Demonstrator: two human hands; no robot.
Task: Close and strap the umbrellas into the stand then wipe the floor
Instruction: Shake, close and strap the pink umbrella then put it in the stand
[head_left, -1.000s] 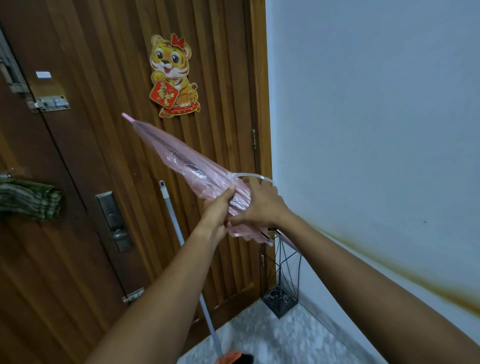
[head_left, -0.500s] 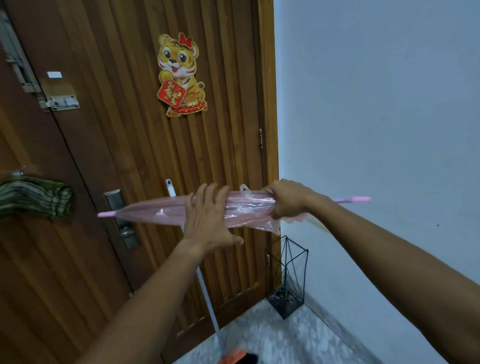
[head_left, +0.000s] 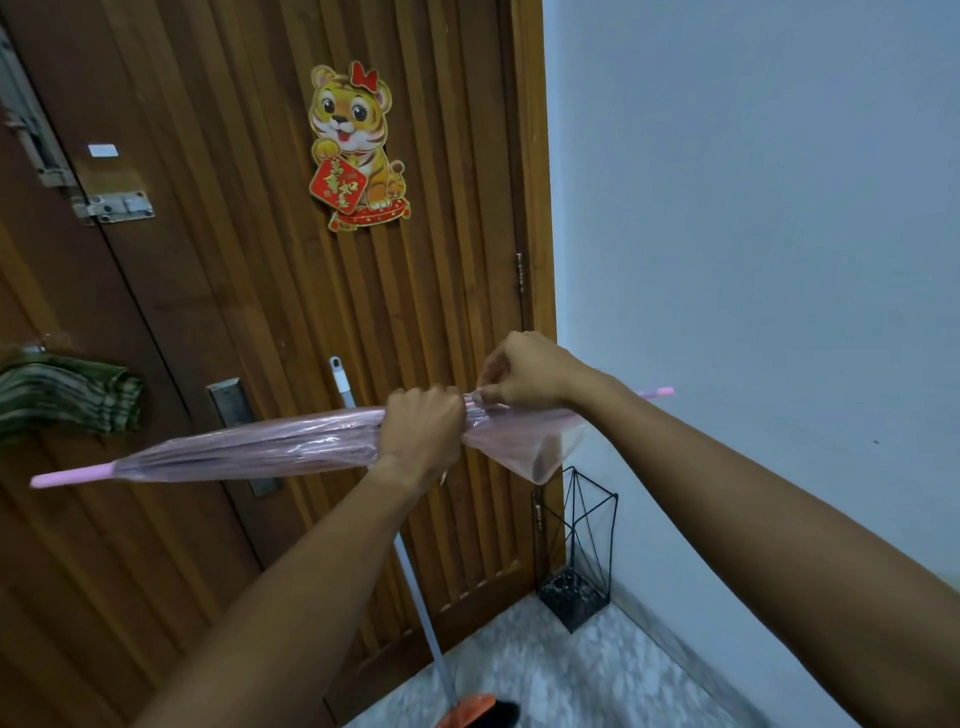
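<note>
Left hand (head_left: 423, 431) grips the folded translucent pink plastic umbrella (head_left: 260, 449); right hand (head_left: 524, 371) pinches its folds. It lies nearly horizontal, tip pointing left.

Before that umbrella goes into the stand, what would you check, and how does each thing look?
1. The umbrella closed: ok, gathered along its shaft.
2. Firm hold: ok, the left hand grips its middle.
3. Strap fastened: cannot tell, the right hand pinches at that spot, hiding it.
4. Fabric tidy: not ok, a loose fold hangs below the right hand.
5. The stand ready: ok, upright in the corner.
6. The mop handle near: ok, leaning against the door.
</note>
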